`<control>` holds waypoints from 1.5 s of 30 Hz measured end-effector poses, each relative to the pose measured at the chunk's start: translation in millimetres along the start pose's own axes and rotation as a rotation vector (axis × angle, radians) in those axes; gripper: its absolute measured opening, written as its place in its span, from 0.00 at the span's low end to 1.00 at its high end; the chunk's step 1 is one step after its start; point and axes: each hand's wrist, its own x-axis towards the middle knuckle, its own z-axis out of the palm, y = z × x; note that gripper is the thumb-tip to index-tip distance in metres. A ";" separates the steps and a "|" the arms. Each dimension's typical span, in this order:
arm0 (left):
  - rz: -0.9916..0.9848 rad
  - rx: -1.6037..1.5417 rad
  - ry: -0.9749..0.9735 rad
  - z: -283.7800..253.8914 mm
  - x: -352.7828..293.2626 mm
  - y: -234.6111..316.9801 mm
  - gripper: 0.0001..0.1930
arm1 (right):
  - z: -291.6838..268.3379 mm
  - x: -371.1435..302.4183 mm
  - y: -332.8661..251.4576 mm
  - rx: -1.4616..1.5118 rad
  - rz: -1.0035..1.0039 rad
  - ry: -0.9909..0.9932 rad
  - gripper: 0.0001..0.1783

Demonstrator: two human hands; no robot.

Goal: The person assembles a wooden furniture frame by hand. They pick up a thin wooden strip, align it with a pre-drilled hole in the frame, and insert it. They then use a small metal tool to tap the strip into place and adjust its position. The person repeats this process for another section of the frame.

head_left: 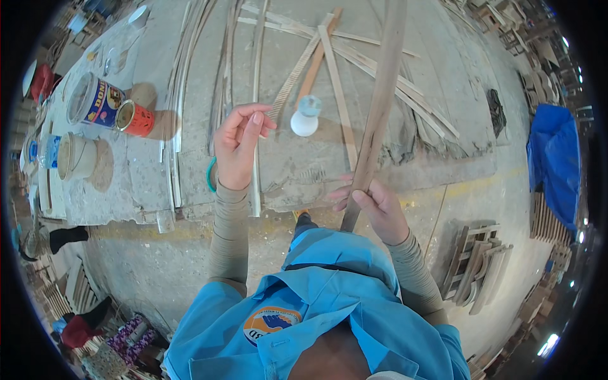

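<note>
A long brown wooden strip [380, 95] slants up and away in front of me, its near end close to my waist. My right hand [382, 209] grips it low down, thumb across the front and fingers behind. To the left, my left hand [235, 149] is raised over the table, thumb and fingers curled together in a loose pinch. Whether anything small is between them I cannot make out. Just right of its fingertips is a ridged, rope-patterned strip [294, 76]. A white bottle with a pale blue top [304, 125] stands between my hands.
Several thin wooden strips [345, 95] lie crossed on the worn table [142, 196]. At left stand a large blue-labelled tub [101, 104], a red tin [135, 118] and a white bucket [78, 156]. Wooden frames [478, 266] lie on the floor at right, near a blue tarp [555, 161].
</note>
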 end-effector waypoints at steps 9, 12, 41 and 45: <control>-0.078 0.021 -0.628 156.8 -67.3 17.0 0.13 | -64.4 -119.3 14.9 0.242 -0.133 0.221 0.23; -0.235 -0.136 -0.820 236.9 -109.7 8.7 0.14 | -79.8 -176.3 28.5 0.312 -0.137 0.277 0.25; -0.594 -0.374 -2.604 568.4 -402.3 -11.5 0.16 | -13.8 -430.1 136.1 0.786 -0.180 1.977 0.24; -0.559 -0.336 -2.783 555.5 -424.5 -15.9 0.16 | 1.0 -404.4 139.1 0.858 -0.174 2.174 0.23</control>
